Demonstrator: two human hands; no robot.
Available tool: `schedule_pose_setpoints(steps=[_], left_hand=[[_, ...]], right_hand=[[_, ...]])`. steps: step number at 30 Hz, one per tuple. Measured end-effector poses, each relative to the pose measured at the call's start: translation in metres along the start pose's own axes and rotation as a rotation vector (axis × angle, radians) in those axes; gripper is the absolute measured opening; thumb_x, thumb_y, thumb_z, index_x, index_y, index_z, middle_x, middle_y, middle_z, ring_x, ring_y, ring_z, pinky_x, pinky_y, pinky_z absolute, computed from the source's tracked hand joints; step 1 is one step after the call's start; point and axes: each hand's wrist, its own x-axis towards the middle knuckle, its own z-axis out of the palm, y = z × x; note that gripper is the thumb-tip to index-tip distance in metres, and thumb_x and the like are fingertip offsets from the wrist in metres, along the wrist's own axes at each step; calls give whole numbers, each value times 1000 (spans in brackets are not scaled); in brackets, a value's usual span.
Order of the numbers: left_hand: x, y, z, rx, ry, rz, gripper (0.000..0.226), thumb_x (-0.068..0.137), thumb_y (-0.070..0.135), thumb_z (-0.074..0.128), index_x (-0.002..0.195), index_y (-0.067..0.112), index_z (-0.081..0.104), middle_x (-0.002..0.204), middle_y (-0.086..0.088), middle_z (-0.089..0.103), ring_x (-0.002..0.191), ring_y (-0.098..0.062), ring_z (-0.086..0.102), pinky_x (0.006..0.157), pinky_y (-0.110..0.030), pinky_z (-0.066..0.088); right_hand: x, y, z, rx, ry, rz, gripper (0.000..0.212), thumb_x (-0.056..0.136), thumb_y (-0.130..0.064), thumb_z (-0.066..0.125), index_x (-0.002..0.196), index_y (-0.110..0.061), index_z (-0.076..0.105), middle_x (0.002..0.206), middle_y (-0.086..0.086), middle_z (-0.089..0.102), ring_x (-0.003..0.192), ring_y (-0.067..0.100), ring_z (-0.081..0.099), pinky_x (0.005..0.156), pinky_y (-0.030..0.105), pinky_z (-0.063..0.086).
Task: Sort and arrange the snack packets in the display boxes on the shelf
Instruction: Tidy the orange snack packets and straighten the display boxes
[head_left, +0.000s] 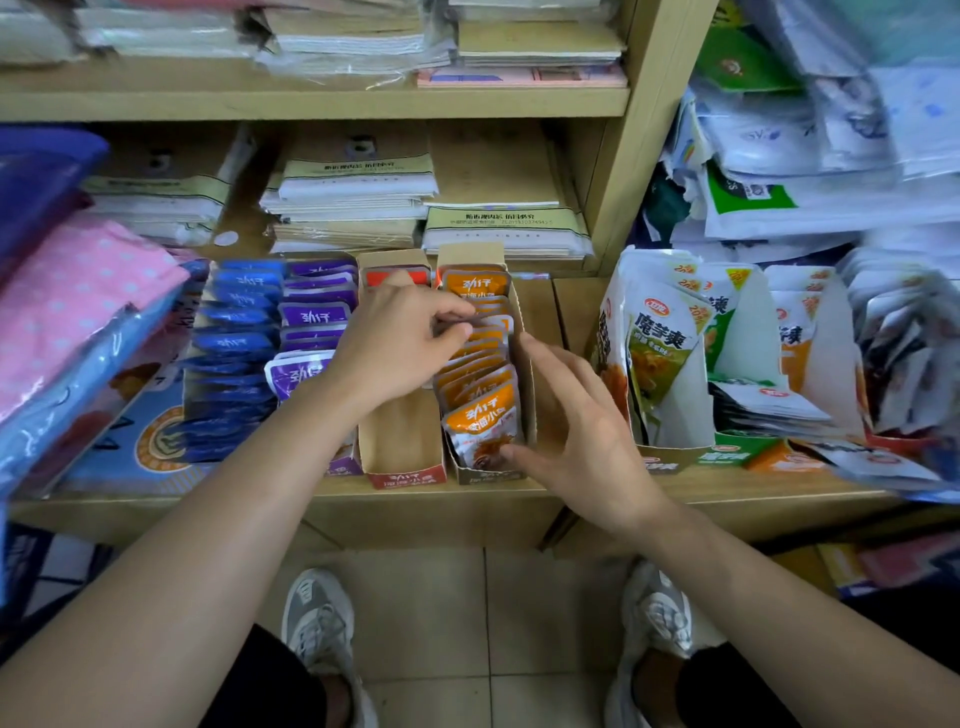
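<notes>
Wooden shelf (415, 512) in a shop, seen from above, with stacks of paper goods (358, 192) at the back and four narrow rows of snacks at the front. From left to right stand blue packets (239, 343), purple packets (317, 314), a red-fronted display box (402, 441) that is bare along most of its length with a red packet (395, 275) at its far end, and a brown display box (524, 364) filled with upright orange packets (480, 415).

The left hand (395, 343) reaches across the red-fronted box with its fingers curled; thumb and forefinger pinch the top edge of a middle packet (467, 322) in the orange row.

The right hand (582, 431) is spread, fingers slightly bent and gripping nothing. Its thumb touches the lower part of the front orange packet, and its fingers lie along the outside of the brown box's right wall.

Large white snack bags (660, 338) stand upright just right of that hand, in a wider green-fronted box (675, 454). Pink and blue wrapped goods (78, 301) lean at the far left. Below the shelf, two grey shoes (319, 618) rest on a tiled floor (488, 613).
</notes>
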Motion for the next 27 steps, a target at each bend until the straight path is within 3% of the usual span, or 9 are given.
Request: schedule_pose_setpoints(steps=[4,7,9,11,14,19,22,24,27], left_hand=[[3,-3,-3,-59,-33,-11,17,92,24,72,107,20,77,102,3,76,91,-6,64,82,-26,51],[3,-1,-2,-73,-19,-20,13,92,25,72,102,22,78,97,7,75,83,0,62,77,-21,52],[3,2,-3,-53,14,14,14,92,26,72,103,23,78,93,11,71,79,5,56,74,-11,41],[3,6,-7,-53,65,51,14,91,25,72,103,22,78,88,16,64,78,3,51,72,-12,37],[3,5,-9,-92,98,69,15,90,25,73,103,24,79,88,15,67,79,4,51,74,-18,41],[3,-1,0,-104,98,15,25,92,21,71,117,23,74,100,6,75,70,17,49,68,2,32],[2,-2,-1,-139,142,-20,32,93,19,70,125,22,70,103,9,68,72,12,55,69,-4,42],[1,-4,-6,-179,168,-13,30,92,19,70,122,21,72,111,5,71,80,3,63,75,-18,55],[-8,-7,-13,-203,150,-26,22,93,24,68,115,23,74,102,10,71,85,-1,67,76,-29,59]], right_hand=[[8,-1,4,-248,-19,-243,92,76,-27,85,153,-29,35,155,0,36,133,24,40,107,42,45],[13,-3,12,-277,13,-222,80,74,-24,86,142,-25,46,143,-1,41,126,23,45,94,44,54],[13,-2,15,-253,51,-196,71,73,-23,86,134,-22,50,136,0,43,123,21,49,87,42,58],[13,-2,16,-187,121,-147,64,76,-22,85,129,-19,50,130,-1,46,116,18,55,81,38,60],[17,-2,16,-182,169,-72,67,78,-25,84,134,-20,49,125,0,49,110,18,57,80,34,59],[22,-3,18,-287,98,-60,83,78,-29,83,148,-20,40,129,4,47,117,20,47,90,36,56],[21,-2,17,-235,103,-61,91,77,-30,85,152,-21,35,135,3,43,123,19,47,92,31,55],[21,-3,17,-197,112,-59,96,76,-31,86,154,-23,31,139,3,39,126,17,47,92,26,54],[16,-4,23,-90,155,18,100,74,-32,88,155,-22,28,145,1,36,132,11,41,96,18,45]])
